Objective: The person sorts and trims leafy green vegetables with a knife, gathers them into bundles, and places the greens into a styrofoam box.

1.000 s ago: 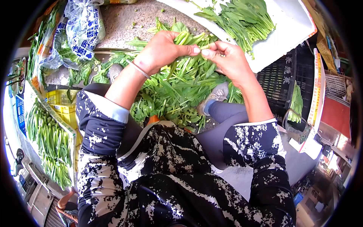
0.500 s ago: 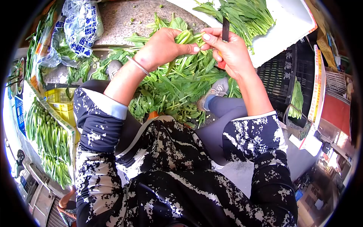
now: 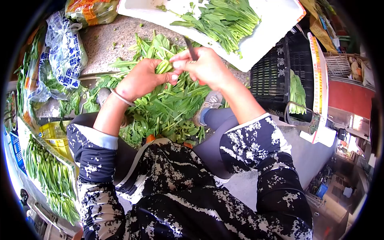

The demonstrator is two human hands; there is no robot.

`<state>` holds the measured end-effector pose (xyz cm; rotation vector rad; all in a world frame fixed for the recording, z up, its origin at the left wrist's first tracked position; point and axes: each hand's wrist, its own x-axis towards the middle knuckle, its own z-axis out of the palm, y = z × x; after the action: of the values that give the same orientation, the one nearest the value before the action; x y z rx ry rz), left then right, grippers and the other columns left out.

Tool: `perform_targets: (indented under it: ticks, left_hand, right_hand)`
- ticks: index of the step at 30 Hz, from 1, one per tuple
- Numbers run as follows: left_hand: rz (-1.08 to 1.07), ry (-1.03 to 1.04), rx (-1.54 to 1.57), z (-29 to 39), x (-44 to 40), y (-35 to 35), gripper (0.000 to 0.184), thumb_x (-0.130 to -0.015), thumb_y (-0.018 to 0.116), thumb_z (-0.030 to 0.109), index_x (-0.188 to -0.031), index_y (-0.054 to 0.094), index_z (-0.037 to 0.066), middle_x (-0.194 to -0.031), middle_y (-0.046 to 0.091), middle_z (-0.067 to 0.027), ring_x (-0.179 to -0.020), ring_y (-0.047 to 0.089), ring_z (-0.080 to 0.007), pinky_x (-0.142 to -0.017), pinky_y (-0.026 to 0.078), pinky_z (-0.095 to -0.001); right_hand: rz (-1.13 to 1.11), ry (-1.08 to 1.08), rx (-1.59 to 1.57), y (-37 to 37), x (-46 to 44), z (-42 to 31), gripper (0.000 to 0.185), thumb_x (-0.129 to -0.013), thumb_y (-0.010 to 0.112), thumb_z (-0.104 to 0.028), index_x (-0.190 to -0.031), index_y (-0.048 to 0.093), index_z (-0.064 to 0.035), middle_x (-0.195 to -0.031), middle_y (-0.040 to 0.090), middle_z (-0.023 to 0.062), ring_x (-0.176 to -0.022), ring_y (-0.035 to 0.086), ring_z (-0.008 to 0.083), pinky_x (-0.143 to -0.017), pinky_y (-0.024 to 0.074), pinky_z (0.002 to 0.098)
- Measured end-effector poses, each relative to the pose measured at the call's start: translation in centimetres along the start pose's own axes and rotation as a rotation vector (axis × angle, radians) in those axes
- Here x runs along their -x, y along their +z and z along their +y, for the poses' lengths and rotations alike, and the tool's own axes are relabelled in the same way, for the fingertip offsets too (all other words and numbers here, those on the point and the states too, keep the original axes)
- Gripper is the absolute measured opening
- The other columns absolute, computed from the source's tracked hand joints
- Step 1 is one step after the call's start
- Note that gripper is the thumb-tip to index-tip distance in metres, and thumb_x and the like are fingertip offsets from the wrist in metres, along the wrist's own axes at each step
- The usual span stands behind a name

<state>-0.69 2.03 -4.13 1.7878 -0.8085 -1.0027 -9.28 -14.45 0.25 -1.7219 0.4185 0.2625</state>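
My left hand (image 3: 142, 79), with a bangle at the wrist, is closed around a small bunch of leafy green stems (image 3: 163, 67). Close beside it, the fingertips of my right hand (image 3: 206, 69) are at the bunch's cut end. That hand also grips a knife (image 3: 190, 49); its dark, narrow blade sticks up past the fingers and its handle is hidden in the palm. Beneath both hands spreads a loose heap of greens (image 3: 168, 106) on the ground between my shoes.
Ahead, a white foam tray (image 3: 260, 50) bears a pile of trimmed greens (image 3: 230, 26). A black crate (image 3: 268, 74) stands at right. Leftward are plastic bags (image 3: 66, 52), a yellow basket (image 3: 56, 132) and a box of green stems (image 3: 50, 172).
My view has shifted, bringing more of the foam tray into sight. The knife blade, upright before, now leans left. Both hands stay together at the bunch.
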Motion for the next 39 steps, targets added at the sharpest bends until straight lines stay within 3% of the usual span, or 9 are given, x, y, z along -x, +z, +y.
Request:
perform_targets:
  ticks: [4, 6, 9, 15, 22, 24, 26, 31, 39]
  left_hand:
    - [0.068, -0.109, 0.218, 1.8, 0.4, -0.2, 0.019, -0.083, 0.062, 0.023, -0.091, 0.062, 0.005, -0.074, 0.065, -0.002, -0.063, 0.054, -0.0055, -0.056, 0.043, -0.021]
    - [0.079, -0.049, 0.325, 1.0, 0.2, -0.1, 0.018, -0.084, 0.061, 0.022, -0.089, 0.061, 0.005, -0.072, 0.063, -0.0012, -0.062, 0.053, -0.0061, -0.056, 0.043, -0.0204]
    - [0.104, 0.009, 0.302, 0.6, 0.2, -0.4, 0.017, -0.085, 0.061, 0.022, -0.086, 0.059, 0.005, -0.068, 0.059, 0.0002, -0.063, 0.053, -0.0064, -0.057, 0.041, -0.0189]
    - [0.3, -0.063, 0.396, 1.6, 0.8, -0.6, 0.022, -0.077, 0.069, 0.02, -0.09, 0.061, 0.005, -0.074, 0.059, 0.0017, -0.061, 0.051, -0.005, -0.053, 0.043, -0.0202]
    - [0.438, 0.1, -0.013, 1.4, 0.1, 0.4, 0.016, -0.073, 0.073, 0.016, -0.085, 0.068, 0.006, -0.071, 0.065, 0.0001, -0.062, 0.055, -0.0046, -0.057, 0.046, -0.0209]
    - [0.53, 0.351, -0.1, 0.4, -0.5, 1.0, 0.02, -0.069, 0.075, 0.018, -0.086, 0.068, 0.009, -0.071, 0.063, -0.0003, -0.062, 0.056, -0.0068, -0.057, 0.046, -0.0227]
    - [0.578, 0.359, -0.373, 1.9, 0.1, 0.9, 0.027, -0.061, 0.079, 0.019, -0.085, 0.067, 0.012, -0.075, 0.059, -0.0025, -0.071, 0.058, -0.0137, -0.063, 0.046, -0.0263]
    - [0.61, 0.474, -0.223, 1.2, -0.9, 0.7, 0.025, -0.065, 0.077, 0.016, -0.086, 0.067, 0.008, -0.077, 0.062, -0.0031, -0.071, 0.057, -0.0119, -0.066, 0.047, -0.0258]
    - [0.508, 0.164, 0.188, 1.3, -1.0, 0.4, 0.025, -0.071, 0.075, 0.016, -0.086, 0.063, 0.0, -0.075, 0.063, -0.0027, -0.067, 0.055, -0.0059, -0.062, 0.047, -0.0214]
  right_hand:
    - [0.436, -0.121, 0.268, -7.8, -4.6, 4.8, 0.031, -0.076, 0.067, -0.017, -0.104, 0.061, -0.0033, -0.084, 0.065, 0.0098, -0.059, 0.057, 0.0127, -0.054, 0.0457, 0.0236]
    - [0.538, 0.221, 0.948, -10.6, -4.1, 5.3, 0.038, -0.07, 0.073, -0.021, -0.103, 0.062, -0.0046, -0.088, 0.065, 0.0123, -0.07, 0.061, 0.0177, -0.067, 0.0474, 0.0279]
    - [0.561, 0.259, 0.928, -14.2, -4.7, 11.7, 0.033, -0.068, 0.073, -0.026, -0.093, 0.065, -0.0067, -0.085, 0.064, 0.0148, -0.081, 0.062, 0.0285, -0.074, 0.0473, 0.0364]
    - [0.771, 0.032, 0.58, -15.9, -4.7, 10.7, 0.014, -0.073, 0.067, -0.018, -0.084, 0.067, -0.0088, -0.064, 0.063, 0.0066, -0.06, 0.059, 0.0164, -0.058, 0.0458, 0.0278]
    - [0.369, -0.071, 0.115, -6.5, -1.1, 1.6, 0.023, -0.081, 0.064, -0.021, -0.092, 0.063, -0.0004, -0.075, 0.063, 0.0053, -0.051, 0.049, 0.0035, -0.039, 0.0311, 0.0164]
    - [0.227, -0.054, 0.104, -4.3, -0.9, 1.0, 0.019, -0.08, 0.065, -0.017, -0.087, 0.063, 0.0008, -0.071, 0.062, 0.005, -0.062, 0.056, 0.0095, -0.057, 0.0431, 0.0219]
    - [0.153, -0.018, 0.068, -2.5, -0.3, -0.6, 0.019, -0.081, 0.065, -0.018, -0.086, 0.063, 0.0006, -0.071, 0.062, 0.005, -0.058, 0.054, 0.0082, -0.054, 0.0415, 0.0206]
    - [0.026, -0.029, -0.129, -1.9, -0.3, -0.1, 0.025, -0.084, 0.061, -0.025, -0.086, 0.062, 0.0, -0.069, 0.06, 0.0044, -0.042, 0.038, 0.0015, -0.037, 0.0272, 0.0143]
    - [-0.037, -0.064, -0.331, -0.5, 0.0, 0.3, 0.043, -0.089, 0.051, -0.035, -0.113, 0.052, 0.002, -0.076, 0.056, 0.001, -0.055, 0.042, 0.002, -0.042, 0.0305, 0.0146]
